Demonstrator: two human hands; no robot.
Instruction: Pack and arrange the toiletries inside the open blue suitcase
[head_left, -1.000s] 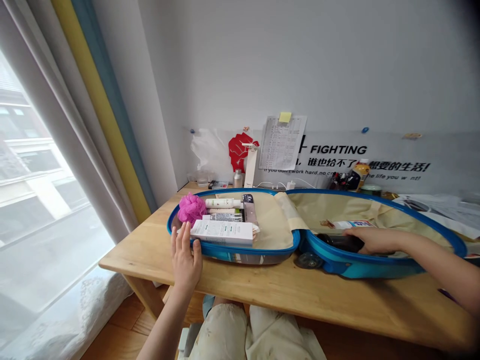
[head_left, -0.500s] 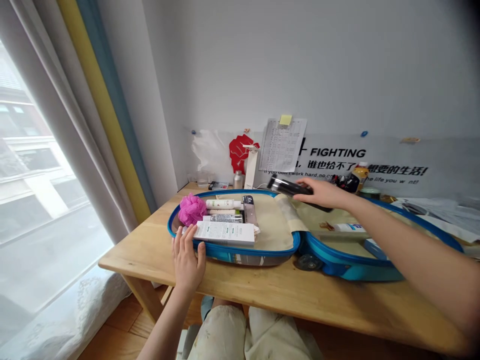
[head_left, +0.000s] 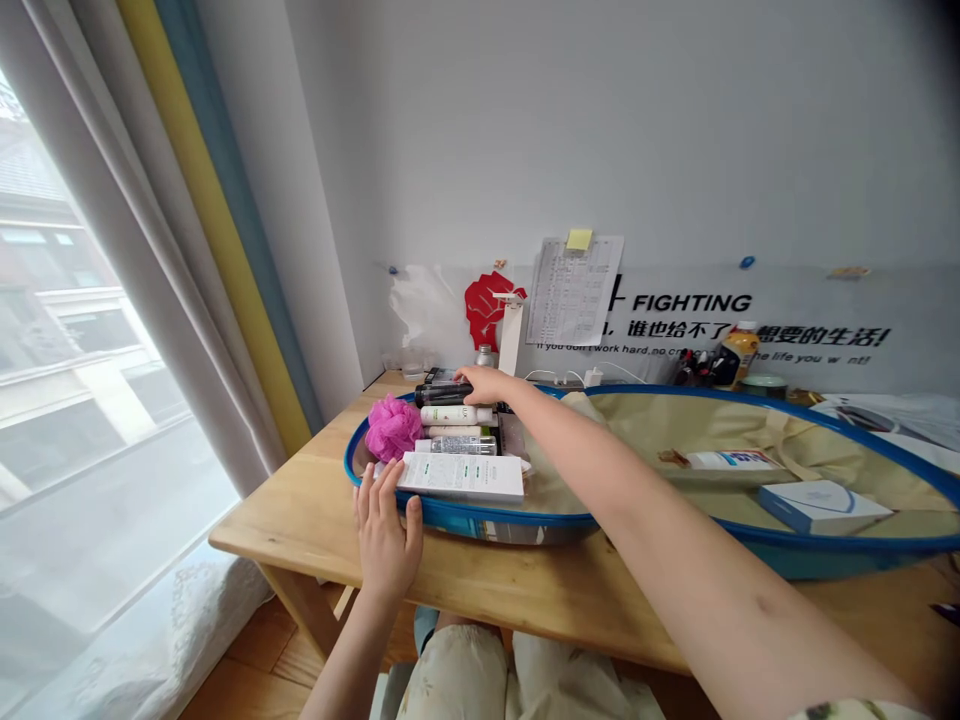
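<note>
An open blue suitcase (head_left: 480,520) lies flat on the wooden desk (head_left: 315,510). Its left half holds a pink bath puff (head_left: 393,427), a white bottle (head_left: 454,415), a grey tube (head_left: 461,445) and a long white box (head_left: 463,477). My right hand (head_left: 484,383) reaches across to the far edge of that half and holds a dark bottle (head_left: 442,395) lying behind the white bottle. My left hand (head_left: 386,535) rests flat against the suitcase's near left rim, holding nothing. In the right half lie a white and blue box (head_left: 821,505) and a white tube (head_left: 724,460).
Curtains and a bright window fill the left side. Along the wall behind the suitcase stand a small metal bottle (head_left: 485,354), a white upright box (head_left: 511,335), an orange-capped bottle (head_left: 739,350) and cables. Papers (head_left: 892,415) lie at the far right. My knees show under the desk.
My right hand lifted the dark bottle out of the suitcase's right half, carried it leftwards over the middle, and now has it down at the back of the left half. The left hand stayed put.
</note>
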